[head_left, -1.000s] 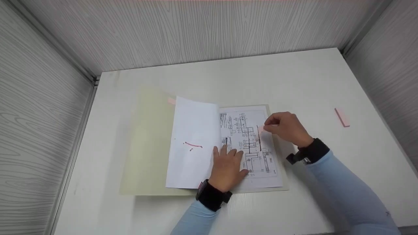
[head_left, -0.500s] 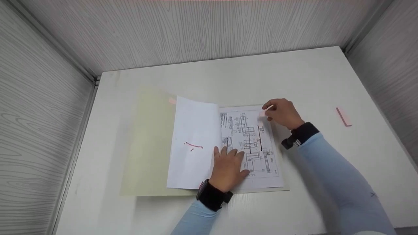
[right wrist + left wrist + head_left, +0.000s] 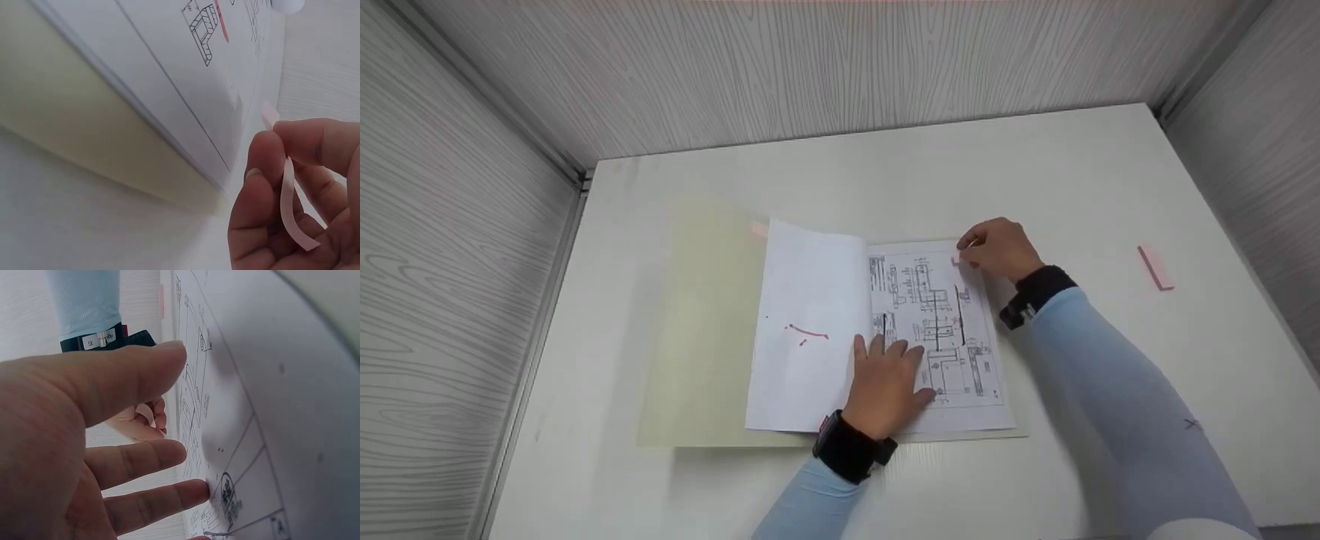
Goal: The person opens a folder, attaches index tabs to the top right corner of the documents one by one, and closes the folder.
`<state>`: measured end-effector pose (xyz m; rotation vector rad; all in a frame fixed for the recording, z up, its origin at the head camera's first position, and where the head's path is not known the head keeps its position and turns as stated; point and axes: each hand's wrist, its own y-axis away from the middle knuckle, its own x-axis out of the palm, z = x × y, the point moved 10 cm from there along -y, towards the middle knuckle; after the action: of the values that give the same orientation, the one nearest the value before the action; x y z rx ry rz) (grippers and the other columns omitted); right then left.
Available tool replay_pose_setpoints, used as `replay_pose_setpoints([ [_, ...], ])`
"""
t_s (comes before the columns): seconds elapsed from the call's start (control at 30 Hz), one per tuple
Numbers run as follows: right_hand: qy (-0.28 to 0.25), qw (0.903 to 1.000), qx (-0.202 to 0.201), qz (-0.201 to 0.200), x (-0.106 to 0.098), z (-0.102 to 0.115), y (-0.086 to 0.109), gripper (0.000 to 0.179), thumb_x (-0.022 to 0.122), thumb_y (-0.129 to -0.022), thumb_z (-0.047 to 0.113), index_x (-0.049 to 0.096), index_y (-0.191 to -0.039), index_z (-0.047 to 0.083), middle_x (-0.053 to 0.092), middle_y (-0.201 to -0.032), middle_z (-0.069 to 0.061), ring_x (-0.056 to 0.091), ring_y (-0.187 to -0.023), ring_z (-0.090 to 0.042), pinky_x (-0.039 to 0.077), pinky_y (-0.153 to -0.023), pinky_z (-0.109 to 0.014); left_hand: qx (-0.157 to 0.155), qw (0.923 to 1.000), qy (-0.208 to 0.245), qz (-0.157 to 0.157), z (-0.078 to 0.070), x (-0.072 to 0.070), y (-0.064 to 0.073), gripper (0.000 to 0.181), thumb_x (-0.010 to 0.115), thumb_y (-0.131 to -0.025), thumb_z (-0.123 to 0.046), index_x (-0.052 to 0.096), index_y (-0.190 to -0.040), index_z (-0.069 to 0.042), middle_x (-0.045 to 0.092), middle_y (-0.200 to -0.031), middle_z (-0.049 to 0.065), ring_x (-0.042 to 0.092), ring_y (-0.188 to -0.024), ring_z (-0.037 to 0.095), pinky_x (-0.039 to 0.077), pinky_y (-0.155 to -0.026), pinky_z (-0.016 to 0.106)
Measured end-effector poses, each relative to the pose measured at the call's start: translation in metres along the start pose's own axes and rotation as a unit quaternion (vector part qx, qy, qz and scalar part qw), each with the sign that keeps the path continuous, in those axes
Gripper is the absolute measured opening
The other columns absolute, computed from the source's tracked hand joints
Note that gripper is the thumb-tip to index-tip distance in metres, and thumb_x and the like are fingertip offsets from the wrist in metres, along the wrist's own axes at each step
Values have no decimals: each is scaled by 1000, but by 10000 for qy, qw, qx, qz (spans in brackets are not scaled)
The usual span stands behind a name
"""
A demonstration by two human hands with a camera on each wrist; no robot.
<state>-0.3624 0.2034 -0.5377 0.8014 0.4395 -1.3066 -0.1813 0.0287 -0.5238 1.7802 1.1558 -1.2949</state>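
Observation:
My right hand (image 3: 1001, 247) is at the upper right corner of a printed drawing sheet (image 3: 911, 259). Its thumb and fingers pinch a thin pink sticky tab (image 3: 289, 211), whose curved tail hangs toward the palm in the right wrist view. The tab's other end pokes out past the fingertips near the sheet. Fingers spread, my left hand (image 3: 885, 390) rests on the lower part of the drawing, beside the fold. A turned-over white page (image 3: 802, 382) with a red pen mark lies to its left, inside a pale yellow folder (image 3: 697, 345).
A small pink pad of sticky tabs (image 3: 1156, 267) lies on the white table (image 3: 885, 180), right of the folder. Another pink tab (image 3: 759, 229) shows at the turned page's upper left edge. Wood-grain panels (image 3: 825, 67) stand around the table's back and sides.
My right hand has moved up along the sheet's right edge to its upper corner, carrying the pink sticky tab. My left hand stays in place on the page.

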Motion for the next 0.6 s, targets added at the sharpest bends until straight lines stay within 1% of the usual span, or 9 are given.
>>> replay_pose_setpoints([
  [0.17, 194, 9998, -33, 5, 5, 3, -6, 19, 69, -85, 17, 73, -102, 8, 66, -92, -9, 60, -78, -24, 47, -67, -33, -1, 10000, 21, -21, 1, -1, 0, 55, 75, -79, -46, 64, -124, -16, 63, -121, 7, 47, -119, 35, 19, -104, 64],
  [0.27, 245, 9997, -16, 16, 8, 2, -10, 18, 70, -85, 17, 73, -99, 7, 67, -94, -10, 58, -82, -25, 46, -68, -33, 16, 10000, 13, -68, 0, -1, 1, 54, 75, -79, -46, 65, -123, -16, 64, -120, 7, 48, -117, 34, 20, -103, 64],
  [0.43, 299, 9995, 55, 28, 12, 0, -16, 15, 69, -85, 15, 74, -97, 7, 66, -100, -10, 56, -90, -27, 46, -73, -35, 30, 9999, 8, -96, 0, -1, 0, 53, 75, -78, -45, 66, -122, -16, 64, -118, 6, 49, -114, 33, 22, -102, 63],
  [0.6, 351, 9993, 85, 33, 13, -1, -18, 16, 67, -85, 14, 74, -97, 6, 67, -99, -11, 56, -90, -27, 46, -72, -35, 42, 10000, -16, -83, 0, -1, 0, 53, 75, -78, -45, 66, -122, -16, 64, -117, 6, 49, -113, 33, 22, -102, 63],
])
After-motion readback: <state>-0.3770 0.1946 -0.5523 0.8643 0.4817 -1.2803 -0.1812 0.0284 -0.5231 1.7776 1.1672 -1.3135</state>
